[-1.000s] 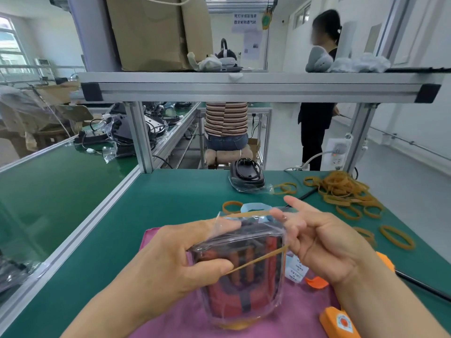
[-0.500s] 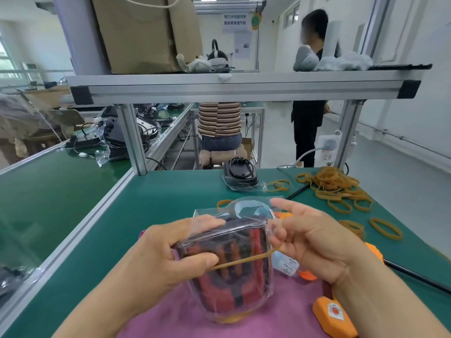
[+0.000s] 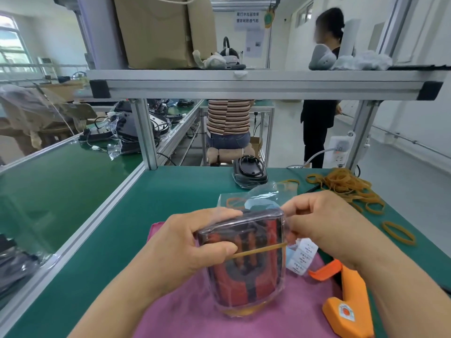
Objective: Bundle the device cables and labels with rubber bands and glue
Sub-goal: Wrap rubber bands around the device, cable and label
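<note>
Green workshop surface [image 3: 146, 215], pink cloth [image 3: 190, 313] at the near edge, spare bands [image 3: 346, 184] heaped toward the far right corner. On the head cam I've got the left hand [image 3: 185, 242] gripping the bagged cable pack [image 3: 246, 264] upright over the cloth, thumb pinning the rubber band [image 3: 261, 251] across its front so it can't slip. The right hand [image 3: 324, 223] is curled at the pack's right side, pinching the band, I reckon to stretch it round. The orange glue gun [image 3: 346, 303] lies near right, close to the white label [image 3: 302, 257].
</note>
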A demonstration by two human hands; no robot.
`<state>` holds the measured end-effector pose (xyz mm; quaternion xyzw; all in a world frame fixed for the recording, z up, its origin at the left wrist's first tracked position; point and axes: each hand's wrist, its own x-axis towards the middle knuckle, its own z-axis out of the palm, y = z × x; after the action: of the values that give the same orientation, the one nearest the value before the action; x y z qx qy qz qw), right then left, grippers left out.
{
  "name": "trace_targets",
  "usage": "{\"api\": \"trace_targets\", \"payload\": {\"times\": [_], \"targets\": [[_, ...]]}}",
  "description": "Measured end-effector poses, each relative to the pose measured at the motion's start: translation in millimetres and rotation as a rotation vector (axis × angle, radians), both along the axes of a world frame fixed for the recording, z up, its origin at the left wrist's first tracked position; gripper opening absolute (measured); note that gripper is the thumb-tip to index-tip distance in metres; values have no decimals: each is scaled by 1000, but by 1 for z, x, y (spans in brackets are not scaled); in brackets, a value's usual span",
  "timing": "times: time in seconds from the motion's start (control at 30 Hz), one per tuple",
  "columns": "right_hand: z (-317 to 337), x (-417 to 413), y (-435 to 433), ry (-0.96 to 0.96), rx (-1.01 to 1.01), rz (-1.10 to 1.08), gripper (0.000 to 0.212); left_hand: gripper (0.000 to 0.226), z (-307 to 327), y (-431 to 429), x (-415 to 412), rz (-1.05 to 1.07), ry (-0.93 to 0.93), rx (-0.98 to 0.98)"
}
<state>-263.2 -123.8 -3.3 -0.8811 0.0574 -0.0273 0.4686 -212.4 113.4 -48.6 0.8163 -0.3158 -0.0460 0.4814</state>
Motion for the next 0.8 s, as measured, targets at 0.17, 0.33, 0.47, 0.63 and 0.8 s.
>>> {"api": "trace_targets", "payload": {"times": [0.17, 0.33, 0.47, 0.63, 0.8], "targets": [[2, -2, 5, -55, -262, 13, 29, 47, 2, -5, 2, 14, 4, 0], [4, -5, -1, -22, -404, 39, 25, 57, -2, -14, -4, 82, 24, -85], [-1, -4, -1, -18, -452, 59, 22, 64, -9, -19, -6, 141, 56, -175], [1, -2, -8, 25, -402, 121, 31, 55, -8, -16, -5, 126, 71, -161], [0, 9, -29, 201, 275, 262, 26, 50, -7, -2, 0, 115, 109, -160]]}}
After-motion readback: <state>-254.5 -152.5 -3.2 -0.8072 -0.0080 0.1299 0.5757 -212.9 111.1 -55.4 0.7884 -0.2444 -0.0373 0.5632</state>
